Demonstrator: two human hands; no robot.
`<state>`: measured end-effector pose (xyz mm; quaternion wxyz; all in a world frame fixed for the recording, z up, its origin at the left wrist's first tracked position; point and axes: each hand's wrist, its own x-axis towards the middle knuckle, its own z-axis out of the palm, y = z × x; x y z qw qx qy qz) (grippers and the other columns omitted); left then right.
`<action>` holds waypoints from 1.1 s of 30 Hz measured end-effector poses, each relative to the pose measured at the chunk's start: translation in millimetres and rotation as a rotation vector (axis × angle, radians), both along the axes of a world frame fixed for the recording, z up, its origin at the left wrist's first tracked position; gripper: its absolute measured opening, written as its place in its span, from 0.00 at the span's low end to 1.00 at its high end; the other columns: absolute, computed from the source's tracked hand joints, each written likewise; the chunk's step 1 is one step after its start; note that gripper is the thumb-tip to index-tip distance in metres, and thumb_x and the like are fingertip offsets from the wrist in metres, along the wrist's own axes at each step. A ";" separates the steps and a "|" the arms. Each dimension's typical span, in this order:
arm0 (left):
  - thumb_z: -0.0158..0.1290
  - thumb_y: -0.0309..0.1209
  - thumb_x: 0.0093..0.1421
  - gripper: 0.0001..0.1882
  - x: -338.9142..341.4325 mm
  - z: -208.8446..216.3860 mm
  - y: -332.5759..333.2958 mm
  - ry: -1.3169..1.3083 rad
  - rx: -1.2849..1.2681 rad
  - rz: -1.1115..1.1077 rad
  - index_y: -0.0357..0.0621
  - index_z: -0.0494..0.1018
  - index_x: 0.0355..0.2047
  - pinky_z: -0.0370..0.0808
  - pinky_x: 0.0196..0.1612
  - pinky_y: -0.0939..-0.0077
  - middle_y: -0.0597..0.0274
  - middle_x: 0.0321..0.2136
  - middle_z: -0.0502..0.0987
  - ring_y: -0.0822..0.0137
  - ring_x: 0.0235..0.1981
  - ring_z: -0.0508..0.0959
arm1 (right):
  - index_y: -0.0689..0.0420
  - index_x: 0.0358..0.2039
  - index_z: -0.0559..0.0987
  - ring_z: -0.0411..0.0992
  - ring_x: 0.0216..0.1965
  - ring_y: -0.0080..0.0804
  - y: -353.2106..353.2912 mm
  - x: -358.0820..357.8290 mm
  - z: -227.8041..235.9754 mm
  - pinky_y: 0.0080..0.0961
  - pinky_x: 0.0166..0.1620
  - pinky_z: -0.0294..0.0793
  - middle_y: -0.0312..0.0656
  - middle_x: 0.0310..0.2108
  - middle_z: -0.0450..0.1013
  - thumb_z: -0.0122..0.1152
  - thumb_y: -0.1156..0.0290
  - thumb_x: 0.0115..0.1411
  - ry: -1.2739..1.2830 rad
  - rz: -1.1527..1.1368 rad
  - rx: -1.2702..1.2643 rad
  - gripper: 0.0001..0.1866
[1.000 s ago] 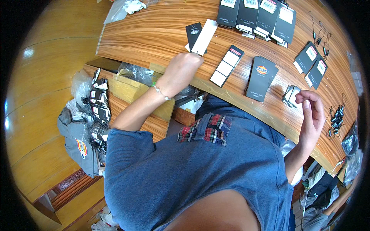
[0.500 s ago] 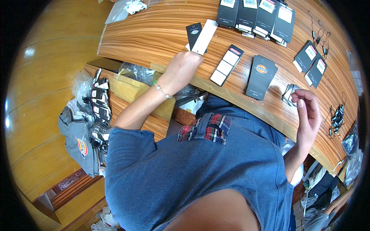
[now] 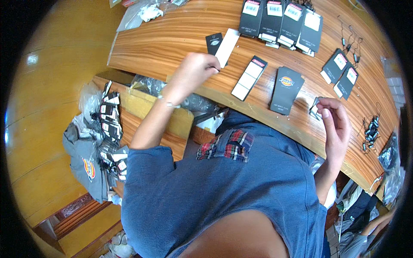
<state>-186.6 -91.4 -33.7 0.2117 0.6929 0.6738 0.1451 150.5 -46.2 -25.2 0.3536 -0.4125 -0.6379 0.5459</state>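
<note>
My left hand (image 3: 192, 72) is closed in a pinch at the near end of a white tag strip (image 3: 227, 48). What its fingertips hold, if anything, is too small to make out. Beside the strip lies a black hang tag (image 3: 213, 43), partly hidden by the hand. My right hand (image 3: 337, 122), fingers loosely curled and thumb apart from them, is at a little pile of small black-and-white labels (image 3: 315, 108). Between the hands lie a stack of black tags with an oval logo (image 3: 286, 91) and a black tag strip with white panels (image 3: 249, 78).
Several stacks of black barcode tags (image 3: 269, 19) lie at the back. Two corded tags (image 3: 340, 73) and a heap of black strings (image 3: 371, 133) are at the right. Left, a lower surface bears grey garments (image 3: 86, 159) with many tags. Plastic bags (image 3: 150, 13) lie far left.
My left hand has drawn back a little to the left, uncovering the near end of the white strip. My right hand stays by the small labels. The whole view has shifted slightly.
</note>
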 end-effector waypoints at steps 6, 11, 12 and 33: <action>0.54 0.26 0.52 0.07 -12.2 79.2 30.2 -0.453 -0.008 0.043 0.37 0.74 0.31 0.70 0.35 0.84 0.67 0.26 0.76 0.78 0.29 0.73 | 0.63 0.34 0.74 0.67 0.32 0.25 32.7 -41.1 41.4 0.19 0.36 0.65 0.40 0.31 0.71 0.52 0.71 0.55 -0.134 0.206 0.339 0.09; 0.53 0.26 0.53 0.07 22.1 124.8 65.1 -0.492 -0.002 -0.200 0.36 0.75 0.31 0.70 0.35 0.84 0.66 0.27 0.76 0.77 0.29 0.73 | 0.61 0.39 0.75 0.68 0.39 0.28 63.3 -89.5 52.4 0.22 0.41 0.66 0.42 0.38 0.72 0.53 0.67 0.56 0.104 0.245 0.482 0.13; 0.53 0.26 0.53 0.07 27.4 126.2 71.2 -0.510 0.005 -0.257 0.35 0.75 0.31 0.70 0.35 0.84 0.65 0.27 0.76 0.77 0.29 0.73 | 0.61 0.40 0.74 0.69 0.39 0.27 64.3 -98.2 53.4 0.21 0.42 0.66 0.41 0.37 0.72 0.53 0.66 0.56 0.113 0.310 0.422 0.14; 0.64 0.28 0.41 0.36 182.4 18.4 98.7 -0.672 0.478 -0.290 0.36 0.56 0.48 0.70 0.44 0.71 0.54 0.43 0.62 0.63 0.42 0.69 | 0.62 0.36 0.78 0.66 0.34 0.18 78.7 -35.6 40.7 0.17 0.41 0.64 0.34 0.28 0.70 0.52 0.66 0.58 0.523 -0.166 -0.098 0.13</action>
